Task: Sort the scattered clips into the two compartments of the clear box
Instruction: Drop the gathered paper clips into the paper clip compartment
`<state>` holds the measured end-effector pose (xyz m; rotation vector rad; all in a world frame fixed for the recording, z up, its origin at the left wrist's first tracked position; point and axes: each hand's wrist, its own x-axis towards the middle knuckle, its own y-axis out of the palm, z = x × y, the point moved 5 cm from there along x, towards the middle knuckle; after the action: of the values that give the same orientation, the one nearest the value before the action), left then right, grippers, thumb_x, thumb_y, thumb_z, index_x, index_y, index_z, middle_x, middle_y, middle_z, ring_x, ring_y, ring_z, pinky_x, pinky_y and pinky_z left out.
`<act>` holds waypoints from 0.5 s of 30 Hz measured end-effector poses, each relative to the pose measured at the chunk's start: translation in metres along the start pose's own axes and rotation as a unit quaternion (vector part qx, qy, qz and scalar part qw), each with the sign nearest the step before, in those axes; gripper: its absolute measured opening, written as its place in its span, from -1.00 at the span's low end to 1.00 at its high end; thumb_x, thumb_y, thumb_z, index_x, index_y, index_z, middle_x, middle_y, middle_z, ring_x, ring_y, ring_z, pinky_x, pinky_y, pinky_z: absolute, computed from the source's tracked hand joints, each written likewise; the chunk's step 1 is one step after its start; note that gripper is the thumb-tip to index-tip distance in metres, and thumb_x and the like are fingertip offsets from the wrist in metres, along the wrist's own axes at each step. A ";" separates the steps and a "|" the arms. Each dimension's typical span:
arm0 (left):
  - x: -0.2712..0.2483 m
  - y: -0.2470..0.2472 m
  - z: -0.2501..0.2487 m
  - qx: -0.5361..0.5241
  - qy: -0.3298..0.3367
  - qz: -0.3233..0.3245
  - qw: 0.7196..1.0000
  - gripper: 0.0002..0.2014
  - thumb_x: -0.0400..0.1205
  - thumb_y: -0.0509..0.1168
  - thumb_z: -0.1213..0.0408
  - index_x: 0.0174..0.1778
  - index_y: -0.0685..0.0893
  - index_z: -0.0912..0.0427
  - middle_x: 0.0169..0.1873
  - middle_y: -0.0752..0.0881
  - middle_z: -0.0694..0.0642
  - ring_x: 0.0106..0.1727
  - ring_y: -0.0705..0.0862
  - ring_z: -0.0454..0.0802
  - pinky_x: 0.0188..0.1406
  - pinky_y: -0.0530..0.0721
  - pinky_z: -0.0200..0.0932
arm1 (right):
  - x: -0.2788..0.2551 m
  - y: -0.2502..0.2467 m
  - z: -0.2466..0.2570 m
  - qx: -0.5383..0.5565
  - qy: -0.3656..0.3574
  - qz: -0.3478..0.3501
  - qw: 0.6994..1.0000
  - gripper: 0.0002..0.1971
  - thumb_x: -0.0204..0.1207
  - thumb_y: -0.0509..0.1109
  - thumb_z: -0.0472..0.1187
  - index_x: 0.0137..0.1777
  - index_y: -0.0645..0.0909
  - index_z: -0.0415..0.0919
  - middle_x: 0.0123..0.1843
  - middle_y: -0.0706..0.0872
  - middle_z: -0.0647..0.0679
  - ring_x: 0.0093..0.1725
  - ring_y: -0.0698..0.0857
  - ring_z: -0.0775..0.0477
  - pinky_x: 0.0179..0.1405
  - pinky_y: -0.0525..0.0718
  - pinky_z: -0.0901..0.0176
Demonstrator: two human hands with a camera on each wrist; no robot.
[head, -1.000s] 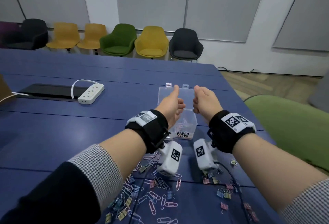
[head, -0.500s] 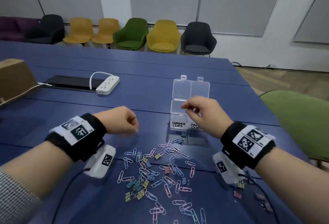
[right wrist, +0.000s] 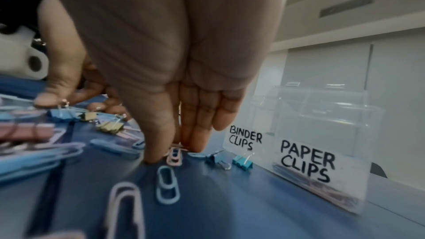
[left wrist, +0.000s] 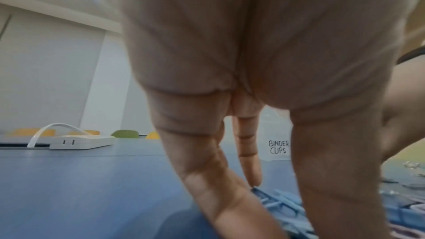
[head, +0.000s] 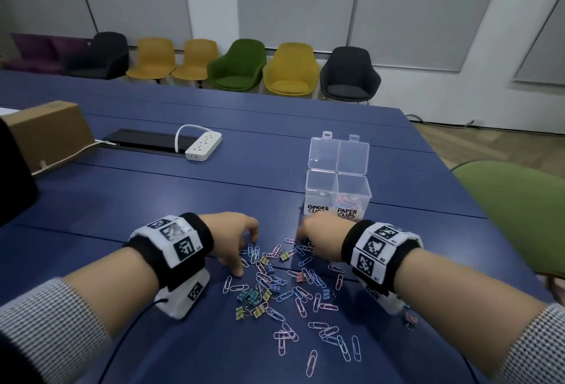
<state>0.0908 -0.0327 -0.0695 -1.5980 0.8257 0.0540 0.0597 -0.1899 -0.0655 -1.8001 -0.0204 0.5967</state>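
The clear box [head: 337, 191] stands on the blue table with its lid open behind it. Its left compartment is labelled BINDER CLIPS and looks empty. The right one, PAPER CLIPS [right wrist: 308, 166], holds several paper clips. In front of it lies a scatter of pastel paper clips and small binder clips [head: 284, 286]. My left hand [head: 235, 243] reaches down at the pile's left edge, its straight fingers [left wrist: 250, 174] touching blue paper clips [left wrist: 280, 201]. My right hand [head: 315, 240] is just before the box, straight fingertips [right wrist: 156, 152] on a pink paper clip [right wrist: 174, 156]. Neither hand holds anything.
Two blue binder clips [right wrist: 230, 161] lie against the box front. A white power strip [head: 203, 147] and a black floor-box cover [head: 146, 142] sit far left, a cardboard box [head: 49, 133] beyond. A green chair [head: 519, 215] stands at the right table edge.
Both hands came down from the box to the clip pile. The left hand, a loose fist half a second ago, now has its fingers stretched onto the clips.
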 end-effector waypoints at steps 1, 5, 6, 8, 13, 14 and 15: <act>0.001 -0.001 -0.003 0.004 0.007 -0.001 1.000 -0.40 0.27 0.64 0.19 0.19 0.55 0.03 -0.05 0.74 0.13 -0.25 0.64 0.00 -0.15 0.67 -0.11 | 0.000 0.001 0.002 0.003 -0.002 -0.007 1.000 -0.60 0.52 0.26 -0.47 0.33 0.62 -0.24 0.28 0.67 -0.23 0.28 0.64 -0.28 0.29 0.63 -0.14; 0.006 -0.005 -0.008 0.005 0.031 -0.022 0.999 -0.51 0.30 0.62 0.25 0.10 0.58 0.06 -0.19 0.65 0.01 -0.24 0.60 -0.03 -0.17 0.63 -0.13 | -0.003 0.006 0.008 0.033 -0.008 -0.052 0.998 -0.72 0.44 0.22 -0.53 0.02 0.70 -0.35 0.01 0.73 -0.30 0.04 0.71 -0.31 0.04 0.72 -0.08; 0.006 -0.005 -0.009 0.008 0.034 -0.026 0.999 -0.53 0.31 0.61 0.25 0.09 0.59 0.05 -0.19 0.64 -0.01 -0.23 0.61 -0.02 -0.16 0.64 -0.12 | -0.004 0.007 0.011 0.034 -0.008 -0.055 0.998 -0.74 0.44 0.22 -0.53 0.00 0.70 -0.35 0.00 0.73 -0.31 0.03 0.71 -0.31 0.01 0.72 -0.06; 0.008 -0.004 -0.013 0.018 0.042 -0.030 0.999 -0.55 0.33 0.60 0.25 0.09 0.61 0.06 -0.19 0.62 -0.02 -0.20 0.61 -0.01 -0.12 0.66 -0.11 | -0.006 0.008 0.014 0.029 -0.005 -0.056 0.998 -0.77 0.45 0.25 -0.52 0.00 0.69 -0.35 0.01 0.73 -0.32 0.02 0.71 -0.32 -0.02 0.69 -0.02; 0.011 -0.001 -0.015 0.025 0.050 -0.026 0.998 -0.68 0.34 0.58 0.29 -0.08 0.63 0.04 -0.26 0.61 -0.04 -0.23 0.58 -0.02 -0.15 0.62 -0.14 | -0.009 0.006 0.016 0.057 0.017 -0.060 0.996 -0.75 0.47 0.22 -0.52 -0.03 0.67 -0.29 0.04 0.74 -0.31 0.05 0.71 -0.32 0.02 0.67 -0.02; 0.011 -0.001 -0.015 0.023 0.049 -0.021 0.998 -0.71 0.35 0.58 0.30 -0.13 0.62 0.04 -0.30 0.62 -0.04 -0.26 0.58 -0.02 -0.17 0.62 -0.15 | -0.011 0.005 0.016 0.067 0.021 -0.063 0.996 -0.75 0.46 0.21 -0.52 -0.10 0.65 -0.24 0.03 0.74 -0.31 0.04 0.71 -0.31 0.02 0.68 -0.03; 0.011 -0.001 -0.015 0.022 0.047 -0.017 0.999 -0.73 0.35 0.58 0.31 -0.18 0.62 0.03 -0.34 0.63 -0.04 -0.29 0.59 -0.03 -0.17 0.62 -0.16 | -0.011 0.004 0.015 0.076 0.026 -0.065 0.995 -0.76 0.46 0.21 -0.51 -0.18 0.60 -0.18 0.01 0.73 -0.29 0.02 0.71 -0.30 0.02 0.68 -0.04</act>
<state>0.0935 -0.0508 -0.0708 -1.5821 0.8668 -0.0632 0.0423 -0.1811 -0.0678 -1.6525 -0.0548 0.4480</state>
